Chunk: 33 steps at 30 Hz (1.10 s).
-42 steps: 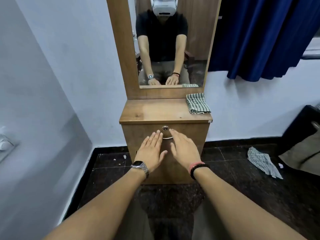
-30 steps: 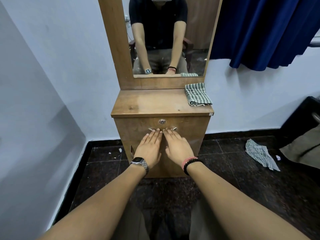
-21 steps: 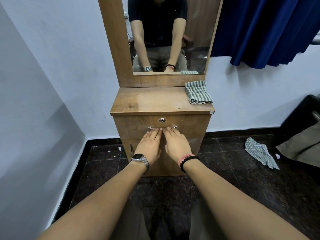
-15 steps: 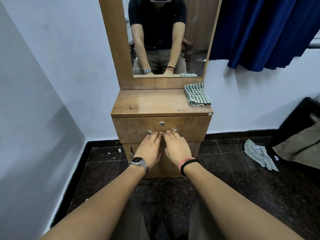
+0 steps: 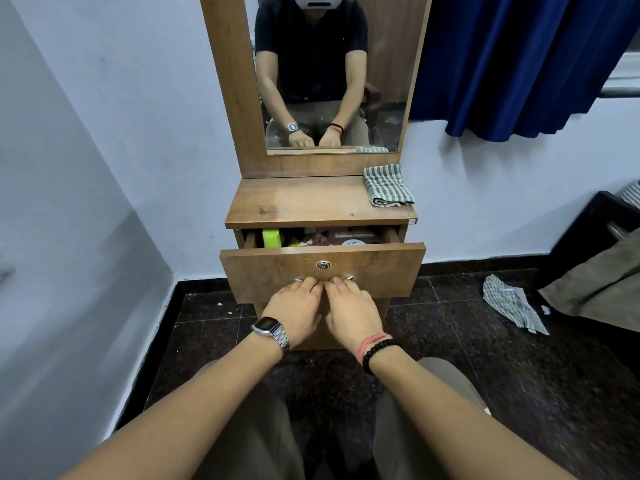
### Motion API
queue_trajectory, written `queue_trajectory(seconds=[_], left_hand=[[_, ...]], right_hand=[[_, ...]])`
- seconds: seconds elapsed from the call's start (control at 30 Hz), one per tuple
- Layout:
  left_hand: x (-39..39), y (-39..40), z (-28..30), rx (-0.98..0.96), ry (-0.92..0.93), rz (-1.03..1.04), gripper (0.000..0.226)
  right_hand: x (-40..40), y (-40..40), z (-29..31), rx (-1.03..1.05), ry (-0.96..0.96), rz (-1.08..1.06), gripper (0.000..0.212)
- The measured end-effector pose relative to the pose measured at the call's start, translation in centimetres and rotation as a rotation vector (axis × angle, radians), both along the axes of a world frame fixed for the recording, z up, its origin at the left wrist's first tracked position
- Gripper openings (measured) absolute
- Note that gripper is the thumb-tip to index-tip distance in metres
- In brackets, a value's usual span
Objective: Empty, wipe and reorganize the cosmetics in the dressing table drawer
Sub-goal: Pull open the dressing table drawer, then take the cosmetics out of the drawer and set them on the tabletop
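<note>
Both hands, left hand (image 5: 296, 308) and right hand (image 5: 349, 310), curled their fingers (image 5: 309, 284) over the handle (image 5: 349, 278) of the drawer (image 5: 322, 271), partly open under the desk (image 5: 311, 202), cosmetics (image 5: 271, 238) visible inside.

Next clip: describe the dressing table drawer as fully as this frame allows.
The drawer looks like brown wood-grain board, with a round metal lock in the middle of its front and a metal handle below it. It is pulled partly out under the tabletop. Both hands, left and right, curl their fingers over the handle. Inside show a bright green object, a round white lid and mixed clutter.
</note>
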State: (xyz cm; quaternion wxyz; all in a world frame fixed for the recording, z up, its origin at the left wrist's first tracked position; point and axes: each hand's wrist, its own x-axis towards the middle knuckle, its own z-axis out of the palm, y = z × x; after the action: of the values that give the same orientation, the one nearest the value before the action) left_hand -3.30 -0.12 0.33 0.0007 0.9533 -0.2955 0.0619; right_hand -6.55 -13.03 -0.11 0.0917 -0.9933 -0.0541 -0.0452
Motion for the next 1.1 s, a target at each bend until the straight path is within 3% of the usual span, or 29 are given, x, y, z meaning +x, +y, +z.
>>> queue_trajectory(seconds=[0.1,0.3,0.4,0.8,0.97,1.1], left_hand=[[-1.2,0.2,2.1,-0.002,-0.083,-0.036,0.020],[-1.4,1.4,4.9,-0.210,-0.291,-0.086,0.022],[-1.0,1.9,5.5,-0.198,-0.239,-0.009,0.034],[-2.3,3.1,5.4,-0.186,-0.122,-0.028,0.022],[-2.9,3.2,5.4,-0.181,-0.090,-0.030,0.023],[-3.9,3.2,5.5,-0.195,-0.084,-0.006,0.023]], right_hand=[[-1.2,0.3,0.3,-0.007,0.021,-0.010,0.052],[-3.5,0.6,0.9,-0.042,0.030,0.011,0.044],[-4.6,0.9,1.0,-0.045,0.054,0.009,0.047],[-8.2,1.6,3.1,0.048,0.174,0.043,0.048],[-9.5,1.2,6.8,0.261,-0.127,0.067,0.023],[-8.1,-0.9,7.8,0.226,-0.175,0.038,0.042]])
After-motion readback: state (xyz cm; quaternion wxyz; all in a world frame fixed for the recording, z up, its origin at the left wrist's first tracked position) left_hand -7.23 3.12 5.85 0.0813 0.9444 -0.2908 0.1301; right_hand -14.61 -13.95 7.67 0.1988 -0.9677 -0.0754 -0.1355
